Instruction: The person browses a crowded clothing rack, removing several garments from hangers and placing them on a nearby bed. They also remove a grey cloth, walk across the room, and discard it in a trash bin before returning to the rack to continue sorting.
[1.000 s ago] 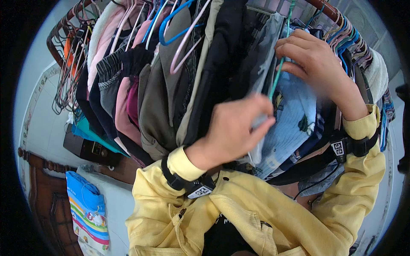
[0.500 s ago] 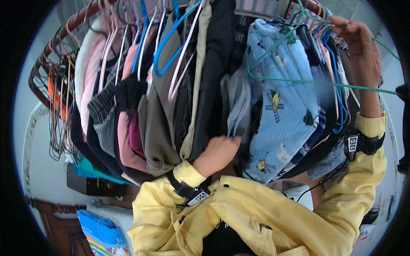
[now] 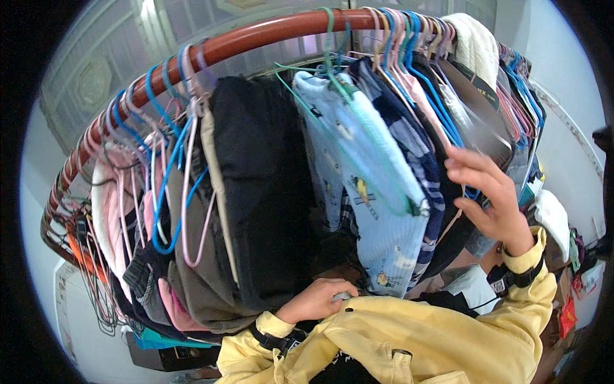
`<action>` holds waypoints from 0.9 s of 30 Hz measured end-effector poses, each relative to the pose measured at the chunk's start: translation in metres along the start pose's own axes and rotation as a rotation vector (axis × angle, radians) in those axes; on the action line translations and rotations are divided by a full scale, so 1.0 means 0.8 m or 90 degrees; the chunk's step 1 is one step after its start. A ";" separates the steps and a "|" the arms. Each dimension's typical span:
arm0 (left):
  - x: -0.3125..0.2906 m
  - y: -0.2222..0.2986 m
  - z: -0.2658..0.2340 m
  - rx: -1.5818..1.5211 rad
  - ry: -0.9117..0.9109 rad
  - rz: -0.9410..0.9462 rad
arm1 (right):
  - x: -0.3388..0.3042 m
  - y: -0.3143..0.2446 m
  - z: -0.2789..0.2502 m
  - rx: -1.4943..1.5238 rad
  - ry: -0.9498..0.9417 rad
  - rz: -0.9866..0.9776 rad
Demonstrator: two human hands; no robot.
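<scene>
Green hanger (image 3: 329,64) on the clothes rail (image 3: 268,33), with the right hand (image 3: 487,195) clear of it.
Half a second earlier, the right hand gripped the hanger near the rail's right side; now the hook rests over the rail's upper edge, around mid-length, and the frame lies across a light blue patterned garment (image 3: 384,246). The hook points up; the hanger's long axis slants from just below the rail down and rightward, toward the wearer. The right hand's thumb and fingers stand apart; contact with neighbouring clothes cannot be told. The left hand (image 3: 316,301) is curled around grey cloth (image 3: 343,296).
</scene>
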State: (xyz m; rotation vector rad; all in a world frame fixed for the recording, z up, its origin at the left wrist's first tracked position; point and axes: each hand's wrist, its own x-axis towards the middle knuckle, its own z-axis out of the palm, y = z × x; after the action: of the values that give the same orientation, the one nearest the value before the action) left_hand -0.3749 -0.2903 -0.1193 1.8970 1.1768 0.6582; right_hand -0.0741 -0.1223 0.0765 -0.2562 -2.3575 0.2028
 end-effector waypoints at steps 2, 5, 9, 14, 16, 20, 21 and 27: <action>0.009 0.009 0.000 -0.076 -0.004 -0.021 | -0.031 0.003 -0.007 -0.002 0.016 0.004; 0.031 0.018 0.003 -0.161 -0.018 -0.006 | -0.077 0.012 -0.008 0.185 -0.086 0.018; 0.079 0.025 0.020 -0.227 -0.085 0.023 | -0.130 0.051 0.018 0.353 -0.293 0.120; 0.168 0.036 0.069 -0.278 -0.082 0.013 | -0.200 0.123 0.064 0.497 -0.480 0.183; 0.215 0.046 0.088 -0.294 -0.065 -0.041 | -0.223 0.168 0.073 0.544 -0.461 0.277; 0.327 0.070 0.121 -0.271 -0.098 0.043 | -0.284 0.263 0.066 0.649 -0.371 0.192; 0.359 0.076 0.134 -0.294 -0.138 0.040 | -0.300 0.285 0.065 0.719 -0.394 0.201; 0.477 0.101 0.163 -0.366 -0.107 0.024 | -0.380 0.370 0.044 0.780 -0.476 0.243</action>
State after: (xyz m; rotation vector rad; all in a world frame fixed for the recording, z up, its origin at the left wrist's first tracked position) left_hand -0.0713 -0.0133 -0.1161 1.4525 0.7422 0.7462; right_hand 0.1525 0.0879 -0.2166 0.0028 -2.3279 2.1008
